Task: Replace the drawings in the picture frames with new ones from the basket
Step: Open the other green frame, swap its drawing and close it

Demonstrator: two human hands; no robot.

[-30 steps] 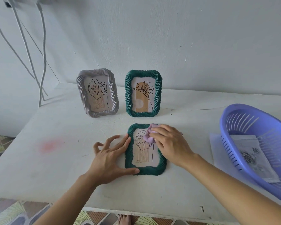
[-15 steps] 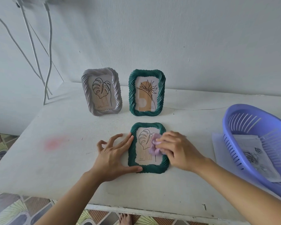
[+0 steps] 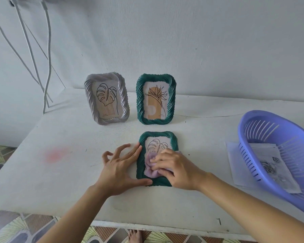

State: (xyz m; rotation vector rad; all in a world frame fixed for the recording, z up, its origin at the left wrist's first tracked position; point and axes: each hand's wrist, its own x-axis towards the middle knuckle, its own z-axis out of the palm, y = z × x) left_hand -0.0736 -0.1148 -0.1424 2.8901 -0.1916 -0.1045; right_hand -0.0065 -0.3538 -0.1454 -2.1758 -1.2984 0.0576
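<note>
1. On my feed, a dark green frame (image 3: 157, 135) lies flat, face up, on the white tabletop (image 3: 60, 181) near its front edge, with a leaf drawing (image 3: 158, 145) showing in its upper half.
2. The left hand (image 3: 119, 169) is at 9 o'clock of that frame. Its fingers are spread, the forefinger lies along the frame's left side and the thumb tip touches the lower left corner.
3. The right hand (image 3: 175, 170) covers the frame's lower right, its fingers curled over a bunched lilac cloth (image 3: 152, 170) and pressing it onto the frame's face.
4. At 12 o'clock of the flat frame a second green frame (image 3: 139, 102) stands upright by the wall. A pale grey frame (image 3: 89, 95) stands just beside it at 11 o'clock. Each holds a line drawing.
5. Well apart at 3 o'clock, a purple slotted basket (image 3: 253, 123) sits tilted on a loose white sheet (image 3: 232, 158). The printed drawings (image 3: 268, 165) lie inside the basket.
6. A pink smudge (image 3: 55, 153) marks the tabletop at 9 o'clock, beyond the left hand.
7. White cables (image 3: 47, 58) hang down the wall at 10 o'clock.
</note>
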